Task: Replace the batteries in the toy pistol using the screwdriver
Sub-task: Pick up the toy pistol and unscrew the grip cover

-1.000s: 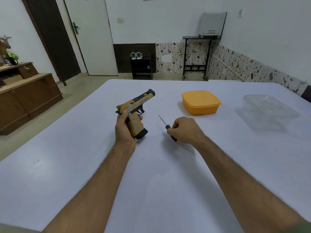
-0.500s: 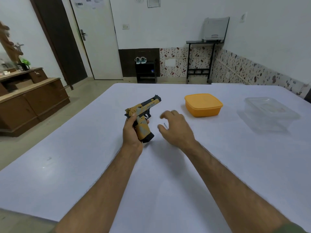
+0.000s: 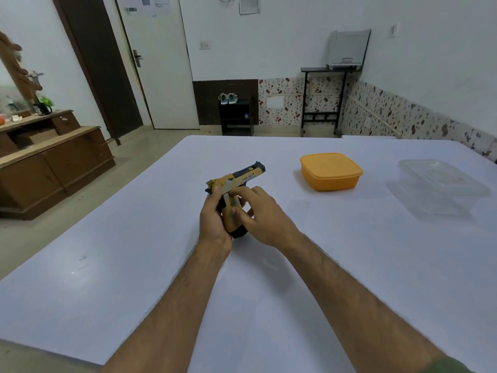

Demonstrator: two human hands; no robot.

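I hold an orange-and-black toy pistol [image 3: 243, 175] just above the white table [image 3: 134, 265], its barrel pointing away and to the right. My left hand [image 3: 213, 219] grips the pistol's handle from the left. My right hand [image 3: 265, 219] is on the same handle from the right, with its thumb and fingers pinching the handle's side. The screwdriver is not visible; my hands and arms cover the spot where it lay.
A closed orange container [image 3: 330, 170] stands to the right of the pistol. A clear plastic container [image 3: 441, 187] sits further right, near the table's edge. A wooden cabinet [image 3: 48, 162] stands off the table's left side.
My right hand left the screwdriver on the table, lifted open, then moved left onto the pistol's handle. My left hand kept its hold on the pistol. The camera tilted up a little.
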